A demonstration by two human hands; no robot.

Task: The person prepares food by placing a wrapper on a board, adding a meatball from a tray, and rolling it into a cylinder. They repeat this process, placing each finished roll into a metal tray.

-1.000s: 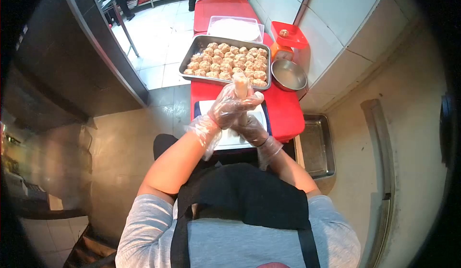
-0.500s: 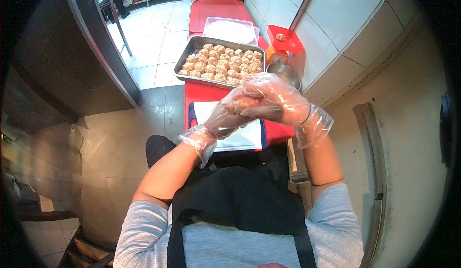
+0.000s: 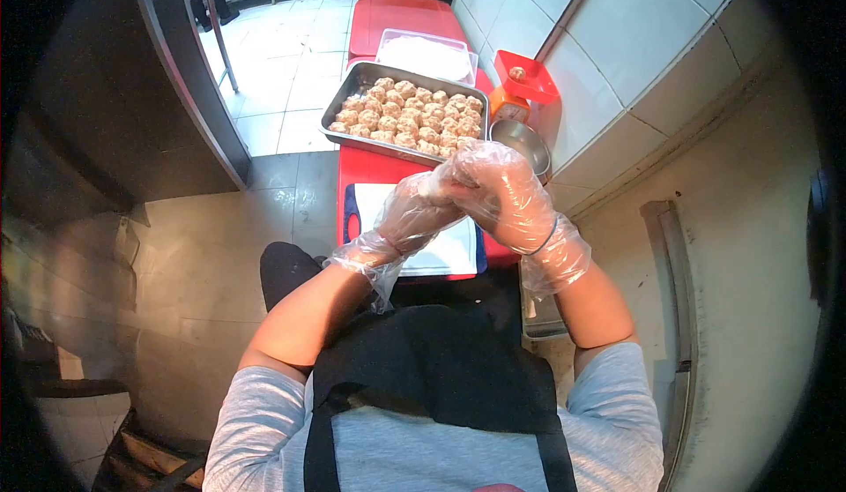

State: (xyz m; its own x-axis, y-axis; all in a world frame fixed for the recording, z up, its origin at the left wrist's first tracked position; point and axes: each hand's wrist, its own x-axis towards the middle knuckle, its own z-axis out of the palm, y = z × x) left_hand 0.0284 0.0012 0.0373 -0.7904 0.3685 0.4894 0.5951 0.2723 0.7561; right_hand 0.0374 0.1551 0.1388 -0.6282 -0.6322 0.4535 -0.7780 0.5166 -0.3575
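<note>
My left hand [image 3: 421, 210] and my right hand [image 3: 495, 188], both in clear plastic gloves, are cupped together above a white cutting board [image 3: 427, 256] with dark blue edges. The fingers of both close round a meatball, which the gloves now almost wholly hide. Just beyond them a metal tray [image 3: 363, 139] holds rows of pale, lumpy meatballs [image 3: 407, 120]. To the right of the tray stands a round metal bowl [image 3: 522, 144], close past my right hand.
The tray and board rest on a red surface [image 3: 366, 167]. Behind the tray is a translucent plastic box [image 3: 427, 55]. An orange scale [image 3: 508, 104] carries a red bin [image 3: 527, 78] with a small lump in it. A tiled wall [image 3: 577, 95] runs along the right, a dark partition [image 3: 150, 139] on the left.
My right hand has turned over further and curled its fingers down onto my left. The pinkish lump glimpsed between the palms is now covered. The view has shifted slightly.
</note>
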